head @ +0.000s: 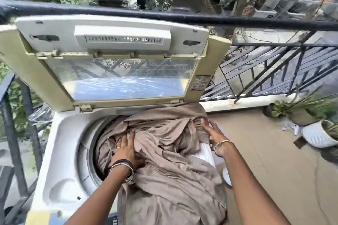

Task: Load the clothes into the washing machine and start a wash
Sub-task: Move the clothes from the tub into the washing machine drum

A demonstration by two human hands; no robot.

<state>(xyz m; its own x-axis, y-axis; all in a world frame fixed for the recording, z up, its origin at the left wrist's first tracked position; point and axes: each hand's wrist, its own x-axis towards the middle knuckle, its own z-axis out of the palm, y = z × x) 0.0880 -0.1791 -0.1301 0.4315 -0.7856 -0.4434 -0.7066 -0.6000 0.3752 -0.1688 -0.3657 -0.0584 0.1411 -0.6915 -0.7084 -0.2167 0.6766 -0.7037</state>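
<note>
Cloth, near part: a big beige cloth (170, 160) hangs over the near edge of the drum (87, 144) and down the washer's (60, 151) front. Much of it is outside the drum.
Risk 1 (judged): the overhang is heavy enough to drag the loaded part back out if the press is eased. Cause: too little cloth inside to anchor it.
Left hand (126, 150): in the drum mouth, left of centre, laid flat on the cloth. Fingers (130, 136) straight and close together, pressing down, gripping nothing.
Right hand (214, 133): at the right edge of the drum. Fingers (204, 123) straight, slightly spread, tips touching a fold; no pinch visible.
Cloth vs fingers: directly under the left palm, touching the right fingertips. The bulk lies between the two hands and nearer than both.
Cloth, far part: a flap rides over the drum's far-right edge, beyond the right fingertips.
Risk 2 (judged): that flap or the overhang gets trapped under the lid (128, 78) on closing. Cause: cloth left across the rim, so the lid may not seat and the wash may not start.
Drum: left arc of the rim bare; depth below the cloth hidden.
Lid: raised, directly behind the drum.
Controls: not seen.
Railing (182, 17): behind the lid.
Pots (318, 135): on the floor right of the drum, well apart.
</note>
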